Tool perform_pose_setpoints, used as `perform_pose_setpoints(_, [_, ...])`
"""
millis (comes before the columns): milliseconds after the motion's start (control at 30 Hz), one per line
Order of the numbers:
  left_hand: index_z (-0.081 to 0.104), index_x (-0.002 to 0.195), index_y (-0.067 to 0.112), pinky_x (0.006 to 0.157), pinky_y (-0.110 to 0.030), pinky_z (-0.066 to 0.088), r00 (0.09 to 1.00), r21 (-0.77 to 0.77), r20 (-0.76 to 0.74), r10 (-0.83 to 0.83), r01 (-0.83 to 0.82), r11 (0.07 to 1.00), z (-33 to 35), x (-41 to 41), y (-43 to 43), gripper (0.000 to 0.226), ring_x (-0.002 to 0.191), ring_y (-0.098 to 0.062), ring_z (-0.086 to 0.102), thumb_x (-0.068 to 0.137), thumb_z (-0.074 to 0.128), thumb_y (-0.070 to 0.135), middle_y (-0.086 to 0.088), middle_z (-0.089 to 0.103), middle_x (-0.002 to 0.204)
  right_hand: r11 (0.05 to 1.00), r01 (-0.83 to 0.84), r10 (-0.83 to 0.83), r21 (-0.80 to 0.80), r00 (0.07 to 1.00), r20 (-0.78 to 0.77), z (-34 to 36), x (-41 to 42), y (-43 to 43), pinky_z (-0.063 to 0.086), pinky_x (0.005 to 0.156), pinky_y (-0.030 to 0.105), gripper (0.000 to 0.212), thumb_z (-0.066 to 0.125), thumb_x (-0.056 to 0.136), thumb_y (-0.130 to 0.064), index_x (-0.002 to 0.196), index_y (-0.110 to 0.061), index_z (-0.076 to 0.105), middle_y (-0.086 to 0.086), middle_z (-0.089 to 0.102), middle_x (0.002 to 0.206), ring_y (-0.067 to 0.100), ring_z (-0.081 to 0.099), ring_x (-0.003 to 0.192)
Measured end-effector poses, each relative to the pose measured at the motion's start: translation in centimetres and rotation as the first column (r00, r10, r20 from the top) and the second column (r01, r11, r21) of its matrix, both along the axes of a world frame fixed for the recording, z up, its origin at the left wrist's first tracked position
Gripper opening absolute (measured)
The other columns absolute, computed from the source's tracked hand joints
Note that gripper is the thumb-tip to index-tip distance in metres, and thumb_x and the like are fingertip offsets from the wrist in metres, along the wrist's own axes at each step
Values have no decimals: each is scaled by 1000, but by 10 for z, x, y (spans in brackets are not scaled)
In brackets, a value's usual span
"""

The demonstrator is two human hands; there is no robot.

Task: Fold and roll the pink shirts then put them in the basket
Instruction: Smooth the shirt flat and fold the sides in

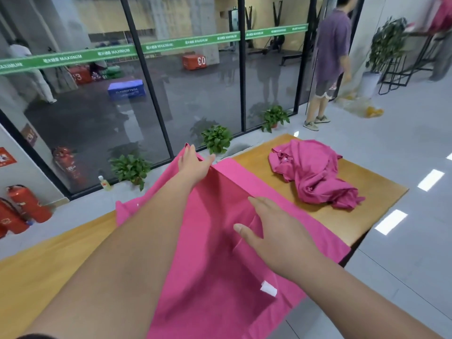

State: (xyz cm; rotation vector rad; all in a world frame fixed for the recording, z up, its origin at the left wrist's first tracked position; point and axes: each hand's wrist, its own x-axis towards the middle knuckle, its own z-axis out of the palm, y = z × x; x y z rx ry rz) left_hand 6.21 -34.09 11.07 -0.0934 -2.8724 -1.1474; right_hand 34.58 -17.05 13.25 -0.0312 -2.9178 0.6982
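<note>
The wooden worktop (374, 209) runs from lower left to the far right, and we stand at its near edge. Most of its near half is covered by one pink shirt (208, 277), spread out almost flat. The cloth is a plain, bright pink. It overhangs the worktop's edge on the right and reaches the far edge on the left. A long crease crosses it from the far edge towards the middle. On the far end of the worktop, well apart from the spread shirt, lies a second pink shirt (315, 172), crumpled into a loose heap.

Our left hand (195, 165) is stretched out to the spread shirt's far edge, where the cloth rises to a small peak. The thumb is splayed. We cannot tell whether the fingers curl round the hem. Our right hand (274, 236) lies palm down on the middle of the same shirt, at the near end of the crease, with the fingers straight and slightly spread. Nearer to us than this hand, a small white label (268, 288) sticks up from the cloth.
</note>
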Motion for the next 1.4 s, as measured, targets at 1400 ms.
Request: perform_pose_setpoints(1400, [58,137,29,103,-43,49,982,-447,36,-184,180,876,-268,118,271,48,126,-24,52,92,57,45,1,52,138,903,161,-5,-398,930,366,-289,-158,325,50,86,26,49,61,104,-32,152,-38,50,-10,44,120,1,61,80])
